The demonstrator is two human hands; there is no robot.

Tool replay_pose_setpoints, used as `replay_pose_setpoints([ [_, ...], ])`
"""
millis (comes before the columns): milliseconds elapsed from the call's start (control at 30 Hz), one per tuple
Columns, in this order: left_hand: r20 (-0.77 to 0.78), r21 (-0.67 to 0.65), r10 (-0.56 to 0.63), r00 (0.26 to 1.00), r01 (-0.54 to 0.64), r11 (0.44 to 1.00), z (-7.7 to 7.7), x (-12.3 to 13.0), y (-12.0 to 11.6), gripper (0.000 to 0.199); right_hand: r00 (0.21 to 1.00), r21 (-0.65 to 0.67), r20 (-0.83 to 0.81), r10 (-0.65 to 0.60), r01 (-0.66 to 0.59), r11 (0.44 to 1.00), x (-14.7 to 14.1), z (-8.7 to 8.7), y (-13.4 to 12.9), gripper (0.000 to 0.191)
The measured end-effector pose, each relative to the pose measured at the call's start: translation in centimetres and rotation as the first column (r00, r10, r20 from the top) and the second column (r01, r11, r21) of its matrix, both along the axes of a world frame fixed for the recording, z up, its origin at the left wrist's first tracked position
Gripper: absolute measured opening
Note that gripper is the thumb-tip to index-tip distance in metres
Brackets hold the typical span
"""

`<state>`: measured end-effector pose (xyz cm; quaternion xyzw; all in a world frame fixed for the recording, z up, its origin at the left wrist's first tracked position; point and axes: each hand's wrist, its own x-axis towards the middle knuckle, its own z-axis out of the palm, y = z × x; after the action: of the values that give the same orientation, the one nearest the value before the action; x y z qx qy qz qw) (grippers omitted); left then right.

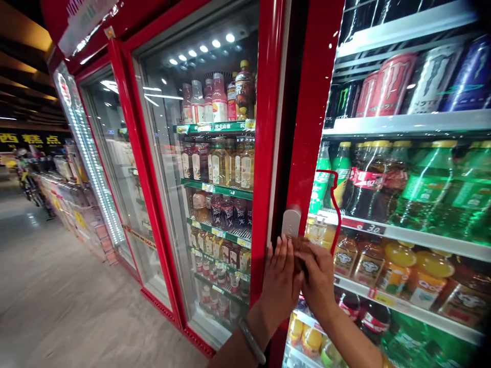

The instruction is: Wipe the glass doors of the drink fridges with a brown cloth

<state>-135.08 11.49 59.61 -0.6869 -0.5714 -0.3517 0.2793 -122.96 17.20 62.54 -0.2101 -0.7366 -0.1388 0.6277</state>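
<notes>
Door handle (pixel 291 222) partly behind left hand (pixel 279 283), bottles (pixel 368 186) nearby

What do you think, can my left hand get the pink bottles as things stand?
Probably not: a glass door stands between the left hand and the pink bottles, which also sit well above it.

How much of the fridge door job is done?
Bottles and cans already stand on the shelves. Right now, the left hand and right hand are together by the grey handle. A dark gap shows beside the red frame, so some closing may be left, but I can't tell for sure.
</notes>
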Motion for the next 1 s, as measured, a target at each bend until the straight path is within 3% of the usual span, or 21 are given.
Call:
replay_pose_setpoints([
  [67, -0.029, 0.036, 0.006, 1.000, -0.005, 0.999, -2.6, 0.2, -0.2, 0.072, 0.998, -0.050, 0.020, 0.055, -0.054, 0.997, 0.5, -2.3, -0.1, 0.019],
  [133, -0.030, 0.072, 0.008, 1.000, -0.006, 0.997, -2.7, 0.2, 0.0, 0.070, 0.997, -0.058, 0.019, 0.075, -0.074, 0.996, 0.7, -2.0, 0.1, 0.019],
  [200, -0.014, 0.090, -0.004, 1.000, 0.006, 0.996, 0.3, 0.0, 0.8, 0.069, 0.998, -0.013, -0.004, 0.061, -0.061, 0.998, 0.5, 0.9, 0.9, 0.017],
  [333, 0.025, 0.132, -0.050, 0.998, 0.047, 0.990, 9.6, -0.2, 3.1, 0.069, 0.999, 0.101, -0.047, -0.012, 0.016, 0.995, 0.0, 9.6, 3.1, 0.016],
  [400, 0.037, 0.153, -0.055, 0.998, 0.048, 0.987, 12.2, -0.2, 3.9, 0.068, 0.998, 0.151, -0.043, -0.041, 0.047, 0.987, 0.1, 12.0, 3.9, 0.017],
  [467, 0.033, 0.172, -0.036, 0.999, 0.030, 0.985, 12.2, -0.2, 4.3, 0.070, 0.998, 0.193, -0.012, -0.055, 0.056, 0.980, 0.4, 12.1, 4.1, 0.021],
  [600, -0.029, 0.158, 0.049, 0.998, -0.043, 0.986, 9.4, -0.3, 4.3, 0.077, 0.997, 0.250, 0.067, -0.030, 0.012, 0.968, 1.3, 9.2, 4.1, 0.036],
  [667, -0.072, 0.163, 0.063, 0.995, -0.050, 0.985, 10.2, -0.3, 4.4, 0.078, 0.995, 0.252, 0.089, -0.037, 0.014, 0.968, 1.3, 9.8, 4.2, 0.039],
  [733, -0.084, 0.207, 0.071, 0.994, -0.052, 0.977, 13.4, -0.4, 4.8, 0.077, 0.994, 0.253, 0.085, -0.071, 0.047, 0.966, 0.8, 12.9, 4.6, 0.038],
  [833, -0.048, 0.289, 0.091, 0.995, -0.074, 0.955, 20.4, -0.4, 6.2, 0.073, 0.991, 0.299, -0.011, -0.130, 0.127, 0.946, -0.4, 19.7, 5.8, 0.034],
  [900, -0.035, 0.330, 0.074, 0.997, -0.058, 0.942, 24.0, -0.5, 6.9, 0.070, 0.987, 0.312, -0.070, -0.144, 0.158, 0.937, -0.9, 23.0, 6.3, 0.036],
  [933, -0.041, 0.340, 0.062, 0.997, -0.044, 0.939, 25.0, -0.7, 7.2, 0.070, 0.986, 0.316, -0.085, -0.146, 0.165, 0.934, -1.0, 23.7, 6.3, 0.038],
  [1000, -0.081, 0.342, 0.040, 0.996, -0.010, 0.940, 25.1, -1.2, 7.3, 0.072, 0.987, 0.306, -0.067, -0.148, 0.162, 0.938, -1.1, 22.8, 6.0, 0.046],
])
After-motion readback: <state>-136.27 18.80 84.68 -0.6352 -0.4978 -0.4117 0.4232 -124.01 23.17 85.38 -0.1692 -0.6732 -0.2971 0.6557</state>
